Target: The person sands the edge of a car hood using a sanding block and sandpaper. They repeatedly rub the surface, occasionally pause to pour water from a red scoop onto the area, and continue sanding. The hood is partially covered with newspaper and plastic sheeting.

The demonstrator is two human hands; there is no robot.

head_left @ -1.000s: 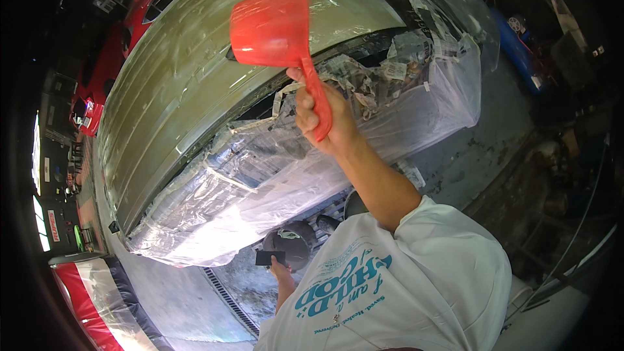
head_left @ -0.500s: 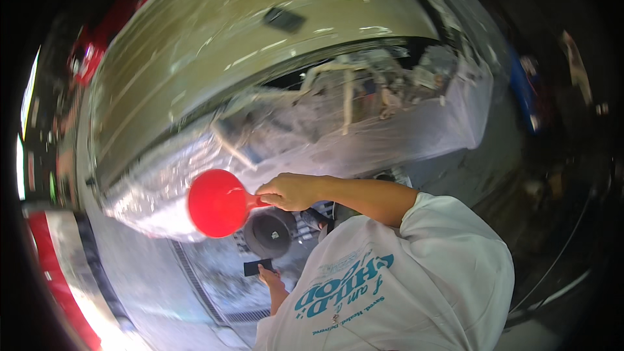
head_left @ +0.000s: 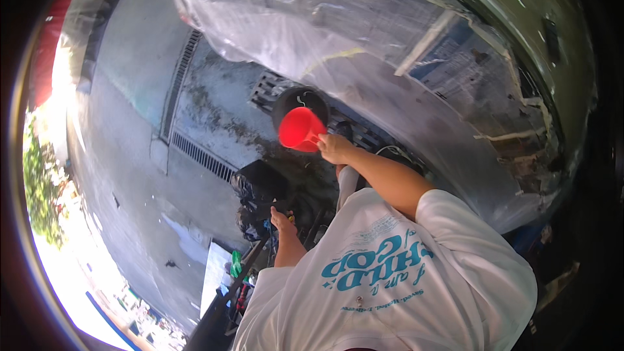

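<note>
My right hand (head_left: 335, 148) is closed round the handle of a red plastic dipper (head_left: 296, 129). The dipper hangs over the near side of a round black bucket (head_left: 312, 99) and hides part of it. The bucket stands low on a slatted grate. Closer to my body on the left, my left hand (head_left: 282, 220) is closed on a flat black block, whose outline is hard to separate from the dark things behind it. A black plastic bag (head_left: 247, 198) lies just beyond that hand.
A car body masked with clear plastic sheeting (head_left: 364, 58) fills the upper right. Drain grates (head_left: 201, 156) cross the wet concrete floor (head_left: 130, 149) on the left. A dark cart with a green item (head_left: 236, 264) stands beside me at lower left.
My view has turned left, so the car now lies at upper right. The dipper has come from over the plastic sheeting to over the bucket, its mouth tilted differently.
</note>
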